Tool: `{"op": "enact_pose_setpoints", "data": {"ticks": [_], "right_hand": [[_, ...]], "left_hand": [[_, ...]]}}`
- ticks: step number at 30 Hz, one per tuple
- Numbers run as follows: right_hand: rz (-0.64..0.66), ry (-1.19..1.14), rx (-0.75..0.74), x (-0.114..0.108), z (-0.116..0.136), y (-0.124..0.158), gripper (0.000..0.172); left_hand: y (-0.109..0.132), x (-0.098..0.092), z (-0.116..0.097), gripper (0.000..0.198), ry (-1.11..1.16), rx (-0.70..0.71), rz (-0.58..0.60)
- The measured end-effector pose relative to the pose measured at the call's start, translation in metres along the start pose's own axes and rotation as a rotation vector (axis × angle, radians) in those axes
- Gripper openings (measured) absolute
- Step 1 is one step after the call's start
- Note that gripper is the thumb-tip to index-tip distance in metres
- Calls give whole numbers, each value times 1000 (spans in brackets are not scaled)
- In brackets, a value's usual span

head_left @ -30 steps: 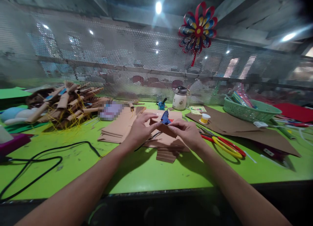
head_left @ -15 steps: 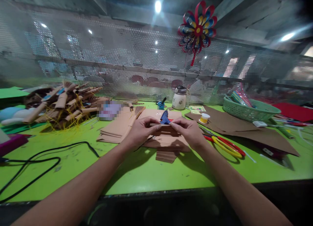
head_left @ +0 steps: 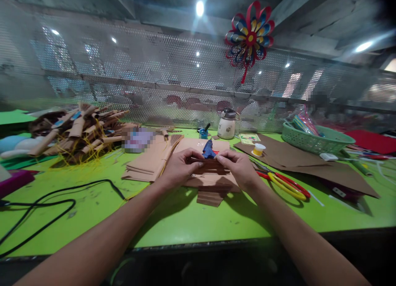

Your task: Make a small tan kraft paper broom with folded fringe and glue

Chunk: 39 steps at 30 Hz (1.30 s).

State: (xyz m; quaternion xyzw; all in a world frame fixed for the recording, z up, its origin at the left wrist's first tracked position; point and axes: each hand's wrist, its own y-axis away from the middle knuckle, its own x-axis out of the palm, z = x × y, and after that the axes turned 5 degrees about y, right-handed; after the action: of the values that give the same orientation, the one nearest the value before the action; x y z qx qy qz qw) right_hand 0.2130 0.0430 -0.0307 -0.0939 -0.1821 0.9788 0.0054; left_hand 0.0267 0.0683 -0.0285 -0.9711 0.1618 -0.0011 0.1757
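My left hand [head_left: 181,167] and my right hand [head_left: 239,166] face each other over the middle of the table. Between thumbs and fingertips they pinch the two ends of a brown kraft paper strip [head_left: 213,165], which shows crosswise folds. Just behind the strip lies a blue glue gun [head_left: 208,149] with a bit of red on it, partly hidden by the paper and fingers. Below, a pleated brown paper piece [head_left: 210,197] rests on the green table [head_left: 198,226], sticking out from flat brown sheets [head_left: 198,180].
Stacked brown paper [head_left: 145,164] and a heap of paper rolls with yellow string [head_left: 83,129] lie left, near a black cable [head_left: 71,189]. Right are red-and-yellow-handled scissors [head_left: 289,186], a yellow spool [head_left: 258,149] and a green basket [head_left: 315,139]. A bottle [head_left: 227,125] stands behind.
The paper strip has tilted slightly between my fingers, and its folded face looks darker. Both hands keep nearly the same place and grip.
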Motion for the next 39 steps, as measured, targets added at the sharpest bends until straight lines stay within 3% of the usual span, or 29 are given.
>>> {"op": "enact_pose_setpoints", "data": {"ticks": [3,10,16,23,28,31,33,36,39], "right_hand": [[23,-35,22,0,3,0,26],[134,3,168,-3,-2,-3,31],[189,-296,338,-4,-8,-5,32],[13,-427,250,-6,-5,-7,28],[-72,-359,167,-5,-10,-8,27],[-130,-274,129,-7,-15,-11,34],[-162,-210,105,-8,-18,-12,38],[-200,-155,75,-9,-20,-13,40],[-188,-144,58,-7,-20,-11,39]], "left_hand": [[0,0,0,16,-32,42,-3],[-2,-5,1,9,-256,342,-58],[-2,-6,3,7,-290,545,2],[0,-5,4,6,-384,605,55],[1,-3,-1,8,-393,450,68],[1,-3,0,39,-255,322,97],[-1,-4,2,56,-87,174,46],[-4,-6,8,42,211,-134,-26],[-4,-7,12,36,417,-349,67]]}}
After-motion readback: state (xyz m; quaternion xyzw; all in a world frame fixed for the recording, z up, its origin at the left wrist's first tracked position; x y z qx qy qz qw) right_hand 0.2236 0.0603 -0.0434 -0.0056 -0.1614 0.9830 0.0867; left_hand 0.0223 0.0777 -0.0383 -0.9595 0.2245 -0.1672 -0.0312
